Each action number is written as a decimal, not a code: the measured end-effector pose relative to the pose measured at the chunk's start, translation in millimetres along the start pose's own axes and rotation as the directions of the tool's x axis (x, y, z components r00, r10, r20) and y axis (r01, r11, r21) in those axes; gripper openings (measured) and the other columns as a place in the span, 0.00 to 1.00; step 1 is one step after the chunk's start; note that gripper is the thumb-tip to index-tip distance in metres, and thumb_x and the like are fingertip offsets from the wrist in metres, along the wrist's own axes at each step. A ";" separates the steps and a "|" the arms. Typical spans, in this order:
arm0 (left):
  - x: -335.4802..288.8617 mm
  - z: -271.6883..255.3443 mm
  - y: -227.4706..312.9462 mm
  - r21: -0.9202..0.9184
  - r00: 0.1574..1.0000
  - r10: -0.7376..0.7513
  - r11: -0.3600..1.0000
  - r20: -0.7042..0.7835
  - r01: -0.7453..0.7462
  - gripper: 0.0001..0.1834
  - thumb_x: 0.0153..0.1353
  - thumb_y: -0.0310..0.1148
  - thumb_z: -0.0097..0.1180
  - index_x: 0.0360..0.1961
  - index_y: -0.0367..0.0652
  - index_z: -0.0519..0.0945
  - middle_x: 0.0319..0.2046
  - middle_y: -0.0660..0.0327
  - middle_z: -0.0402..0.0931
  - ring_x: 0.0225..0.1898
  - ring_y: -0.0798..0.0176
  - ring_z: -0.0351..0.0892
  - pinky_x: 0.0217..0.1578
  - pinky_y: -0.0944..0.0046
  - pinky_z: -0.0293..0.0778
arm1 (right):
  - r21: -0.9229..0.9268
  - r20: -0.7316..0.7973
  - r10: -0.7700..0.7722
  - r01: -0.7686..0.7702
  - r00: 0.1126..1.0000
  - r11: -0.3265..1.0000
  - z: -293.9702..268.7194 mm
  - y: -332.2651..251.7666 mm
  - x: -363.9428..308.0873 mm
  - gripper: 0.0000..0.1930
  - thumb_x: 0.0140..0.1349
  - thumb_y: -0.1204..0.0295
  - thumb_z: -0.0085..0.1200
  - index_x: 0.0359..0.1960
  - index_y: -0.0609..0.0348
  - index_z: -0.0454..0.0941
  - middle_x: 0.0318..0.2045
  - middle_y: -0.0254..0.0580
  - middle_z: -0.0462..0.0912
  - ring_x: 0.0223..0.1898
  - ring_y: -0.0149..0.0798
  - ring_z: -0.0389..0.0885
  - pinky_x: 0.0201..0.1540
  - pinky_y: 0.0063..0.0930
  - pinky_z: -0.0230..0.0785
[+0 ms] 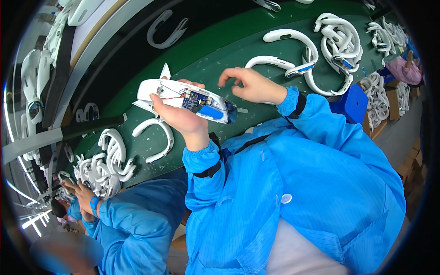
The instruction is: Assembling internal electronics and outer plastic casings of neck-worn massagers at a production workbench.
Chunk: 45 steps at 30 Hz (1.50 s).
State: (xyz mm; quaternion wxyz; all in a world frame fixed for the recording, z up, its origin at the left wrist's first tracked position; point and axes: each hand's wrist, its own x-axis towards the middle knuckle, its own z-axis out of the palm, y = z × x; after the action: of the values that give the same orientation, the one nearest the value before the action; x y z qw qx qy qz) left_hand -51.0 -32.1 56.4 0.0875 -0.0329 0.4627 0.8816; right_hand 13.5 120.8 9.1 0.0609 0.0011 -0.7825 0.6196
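Note:
My left hand [176, 117] grips a white curved plastic housing [153, 87] from below, its thumb over the near edge. The housing's inner side faces up. Inside it sit a blue circuit board [196, 99], thin red and dark wires and a blue block [211, 112], with a dark glossy end cap [230, 111] on the right. Just right of the housing hovers my right hand [256, 85], apart from it. Its fingers are bent but spaced, and nothing shows between them. Under the housing, other white parts [145, 105] partly show.
Several white neck-band shells lie on the green bench [206, 59], with a pile [339, 39] at the far right and another pile [98, 172] at left. A blue stool [353, 104] stands to the right. A co-worker's hands [85, 197] are at lower left.

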 end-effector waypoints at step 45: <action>184.9 -146.0 -65.5 0.978 0.923 0.342 0.049 0.176 -0.204 0.14 0.51 0.33 0.52 0.37 0.39 0.80 0.36 0.47 0.76 0.43 0.44 0.72 0.41 0.51 0.69 | 0.771 0.423 0.334 -0.529 0.842 0.356 -15.6 -4.9 1.6 0.34 0.66 0.45 0.16 0.55 0.60 0.64 0.22 0.49 0.77 0.20 0.39 0.77 0.25 0.27 0.71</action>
State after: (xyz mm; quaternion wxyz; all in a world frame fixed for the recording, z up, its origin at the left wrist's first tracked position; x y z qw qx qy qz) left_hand -223.9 -92.6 -105.5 -0.1057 0.0759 0.9296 0.3448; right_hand 13.7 134.9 17.5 -0.1900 -0.1150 -0.3347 0.9158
